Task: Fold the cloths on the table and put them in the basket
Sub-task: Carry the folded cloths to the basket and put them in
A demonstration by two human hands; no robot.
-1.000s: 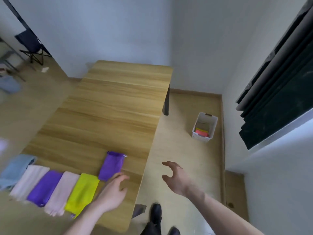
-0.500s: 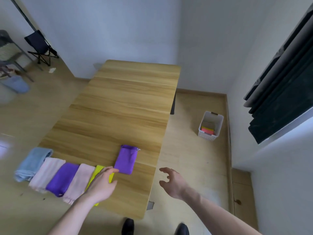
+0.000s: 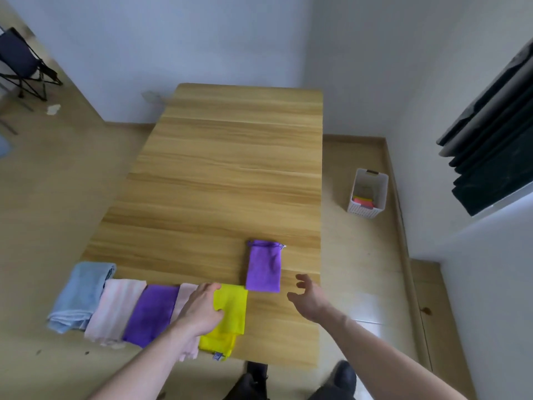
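A row of cloths lies along the near edge of the wooden table (image 3: 230, 174): light blue (image 3: 82, 295), pale pink (image 3: 115, 308), purple (image 3: 151, 313), another pink (image 3: 184, 298), then yellow (image 3: 232, 310). My left hand (image 3: 200, 308) rests flat on the yellow cloth's left part and the pink one beside it. A folded purple cloth (image 3: 264, 267) lies just beyond the yellow one. My right hand (image 3: 308, 295) hovers above the table's right edge, fingers spread, holding nothing. The white basket (image 3: 367, 210) stands on the floor to the right, with folded cloths inside.
A dark folding chair (image 3: 23, 64) stands far left on the floor. Dark curtains (image 3: 493, 145) hang on the right wall. My shoes (image 3: 343, 376) show below the table's near edge. Walls close off the table's far end.
The view has swung to centre on the table. My left hand has reached forward and settled onto the yellow cloth. My right hand has moved in over the table's right edge.
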